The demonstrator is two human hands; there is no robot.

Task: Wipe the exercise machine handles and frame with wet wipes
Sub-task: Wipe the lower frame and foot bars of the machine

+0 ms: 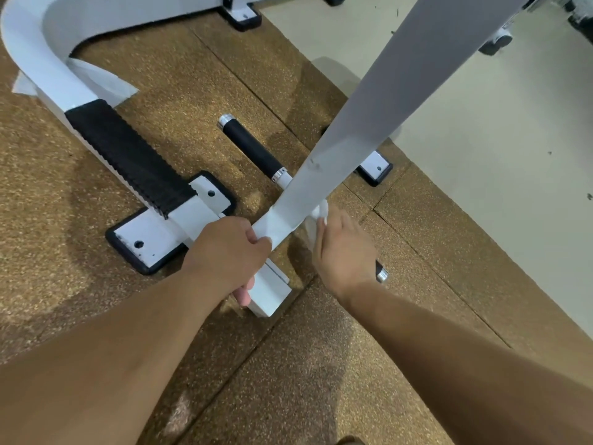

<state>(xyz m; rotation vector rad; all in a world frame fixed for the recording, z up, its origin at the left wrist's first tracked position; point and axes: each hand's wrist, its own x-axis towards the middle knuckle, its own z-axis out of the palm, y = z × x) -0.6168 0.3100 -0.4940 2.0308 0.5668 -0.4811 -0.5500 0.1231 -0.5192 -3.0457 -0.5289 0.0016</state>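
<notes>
A white exercise-machine frame bar [378, 101] slants down from the top right to the centre. My left hand [229, 252] grips its lower end, fingers curled round the bar. My right hand [341, 248] holds a white wet wipe [319, 213] against the bar's right side, just below the black handle [253, 149] with chrome ends. A second handle end [382, 274] peeks out behind my right wrist. Most of the wipe is hidden by my fingers.
A curved white frame tube [35, 53] with a black ribbed step [128, 159] runs down the left to a base plate [150, 239]. More feet stand at the back [242, 16] and right [373, 168]. Brown speckled rubber mats [288, 364] cover the floor; pale flooring [497, 155] lies right.
</notes>
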